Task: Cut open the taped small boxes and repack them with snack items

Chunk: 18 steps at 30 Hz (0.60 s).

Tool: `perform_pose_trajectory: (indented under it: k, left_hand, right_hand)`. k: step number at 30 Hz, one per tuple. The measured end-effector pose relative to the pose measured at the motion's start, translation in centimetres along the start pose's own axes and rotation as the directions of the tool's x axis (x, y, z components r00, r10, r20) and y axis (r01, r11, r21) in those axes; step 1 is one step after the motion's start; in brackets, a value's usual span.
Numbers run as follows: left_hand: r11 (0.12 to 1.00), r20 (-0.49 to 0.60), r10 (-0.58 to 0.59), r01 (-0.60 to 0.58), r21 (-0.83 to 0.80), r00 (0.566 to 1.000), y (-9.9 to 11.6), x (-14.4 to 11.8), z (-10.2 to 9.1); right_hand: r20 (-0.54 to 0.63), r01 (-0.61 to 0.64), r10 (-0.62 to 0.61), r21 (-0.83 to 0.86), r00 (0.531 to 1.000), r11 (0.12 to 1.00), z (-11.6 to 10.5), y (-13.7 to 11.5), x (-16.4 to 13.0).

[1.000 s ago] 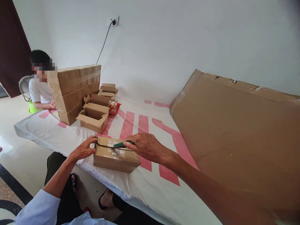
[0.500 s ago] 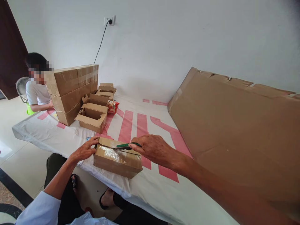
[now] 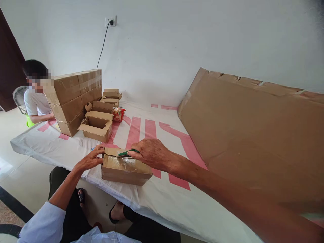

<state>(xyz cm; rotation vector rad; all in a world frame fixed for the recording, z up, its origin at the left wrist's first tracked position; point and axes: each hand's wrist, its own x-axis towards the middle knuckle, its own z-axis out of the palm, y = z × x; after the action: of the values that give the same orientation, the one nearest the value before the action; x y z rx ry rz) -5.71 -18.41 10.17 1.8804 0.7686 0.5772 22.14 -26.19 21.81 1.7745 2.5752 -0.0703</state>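
Observation:
A taped cardboard box (image 3: 126, 172) rests near the front edge of the cloth-covered table, a seam running along its top. My left hand (image 3: 91, 158) grips its left end, fingers at the top corner and thumb against the side. In my right hand (image 3: 150, 153) is a green utility knife (image 3: 124, 153), held low over the top seam. The blade tip is too small to make out, so I cannot tell how deep it sits.
Open cardboard boxes (image 3: 98, 130) stand at the back left, with a red snack packet (image 3: 118, 114) beside them. Behind them rises a stack of closed boxes (image 3: 68, 101). A person (image 3: 37, 101) sits at the left end. A large cardboard sheet (image 3: 248, 135) leans on the right.
My right hand has slid the knife left along the box's top seam, toward my left hand. My left hand keeps its hold. The camera view has shifted slightly.

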Motion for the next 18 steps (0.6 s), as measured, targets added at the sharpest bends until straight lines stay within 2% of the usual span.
perform_pose_trajectory:
  k: [4, 9, 16, 18]
  left_hand:
    - [1.000, -0.029, 0.005, -0.004, 0.019, 1.000, -0.1, 0.0, 0.1]
    - [0.999, -0.018, 0.014, -0.013, 0.045, 1.000, 0.2, -0.2, 0.3]
    - [0.998, -0.025, -0.007, 0.009, 0.055, 1.000, 0.6, -0.3, 0.4]
    - [0.999, -0.037, -0.013, 0.015, 0.039, 0.999, 0.6, -0.4, 0.3]
  right_hand:
    - [-0.020, -0.008, 0.008, 0.008, 1.000, 1.000, 0.5, 1.4, -1.5]
    - [-0.117, 0.024, -0.015, 0.076, 0.993, 0.997, 1.8, 3.2, -3.3]
    - [-0.075, -0.022, 0.025, 0.042, 0.997, 0.999, 2.5, 0.4, -3.0]
    - [-0.082, -0.018, 0.021, 0.031, 0.996, 0.999, 2.6, 0.5, -3.4]
